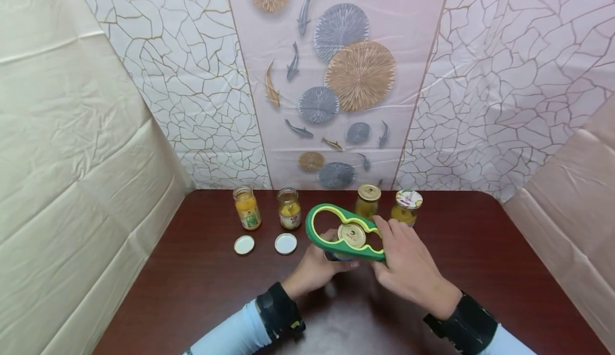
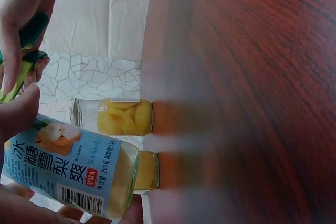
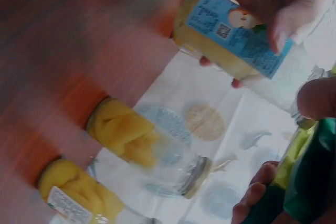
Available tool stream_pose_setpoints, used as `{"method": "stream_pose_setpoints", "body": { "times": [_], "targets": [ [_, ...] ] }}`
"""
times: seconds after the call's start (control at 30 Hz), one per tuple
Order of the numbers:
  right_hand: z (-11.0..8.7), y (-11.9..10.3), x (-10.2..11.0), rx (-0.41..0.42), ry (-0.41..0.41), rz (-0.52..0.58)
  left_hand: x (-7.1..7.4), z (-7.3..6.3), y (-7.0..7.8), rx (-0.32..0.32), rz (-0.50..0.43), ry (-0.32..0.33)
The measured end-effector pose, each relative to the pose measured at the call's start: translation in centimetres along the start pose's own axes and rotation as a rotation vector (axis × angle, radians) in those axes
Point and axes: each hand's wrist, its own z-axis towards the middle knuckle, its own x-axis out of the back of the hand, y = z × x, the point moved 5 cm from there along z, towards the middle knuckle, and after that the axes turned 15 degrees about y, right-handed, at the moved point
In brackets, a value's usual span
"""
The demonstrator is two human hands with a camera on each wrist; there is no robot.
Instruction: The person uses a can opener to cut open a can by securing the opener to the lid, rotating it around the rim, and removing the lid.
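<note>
"Left hand (image 1: pixel 314 270) first: what is it doing?"

"Its fingers and thumb curl round a glass jar with a blue label (image 2: pixel 73 161), held up off the dark red table (image 1: pixel 192 296)."

"And the right hand (image 1: pixel 408 261)?"

"That one grips one end of a green opener (image 1: pixel 338 247) with a yellow-green lining, thumb below and fingers over the top."

"Where does the opener sit against the jar?"

"Over its top. Looking down from the head, you see the jar's gold lid (image 1: pixel 352 235) through the opener's gap. Whether the lining touches the lid, I can't tell."

"What stands around them?"

"Beyond the hands, toward the left, are two lidless jars: one with orange-yellow contents (image 1: pixel 247 211), then one with pale yellow pieces (image 1: pixel 290 210). Just in front of them lie two loose lids, a left one (image 1: pixel 244 245) and a right one (image 1: pixel 285 243), pale sides up."

"And toward the right?"

"Two capped jars, one with a gold top (image 1: pixel 367 201) behind the opener, the other with a white patterned top (image 1: pixel 404 213), just past the right hand."

"Anything on the wrists?"

"Each wears a black band (image 1: pixel 281 312) beside a light blue sleeve (image 1: pixel 235 331)."
</note>
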Motion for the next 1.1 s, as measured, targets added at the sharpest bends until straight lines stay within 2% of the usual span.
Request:
{"method": "stream_pose_setpoints", "body": {
  "times": [0.23, 0.4, 0.5, 0.63, 0.77, 0.9, 1.1],
  "targets": [
    [0.0, -0.7, 0.3, 0.053, -0.036, -0.027, 0.2, -0.3, 0.0, -0.027, 0.004, 0.027],
    [-0.2, -0.4, 0.3, 0.043, -0.061, -0.032, 0.1, -0.6, -0.3, 0.006, -0.007, 0.017],
    [-0.2, -0.5, 0.2, 0.055, -0.047, -0.046, 0.1, -0.7, -0.4, 0.026, -0.022, 0.009],
    [-0.3, -0.8, 0.1, 0.091, 0.015, -0.053, 0.2, -0.9, -0.4, 0.037, -0.045, -0.006],
    [-0.3, -0.9, 0.1, 0.135, 0.085, -0.056, 0.3, -1.1, -0.5, 0.06, -0.108, -0.06],
    [-0.3, -0.7, -0.1, 0.172, 0.099, -0.051, 0.4, -1.5, -0.8, 0.09, -0.186, -0.146],
    [-0.1, -0.3, -0.2, 0.236, 0.074, 0.008, 0.5, -1.3, -0.9, 0.036, -0.215, -0.321]
  ]
}}
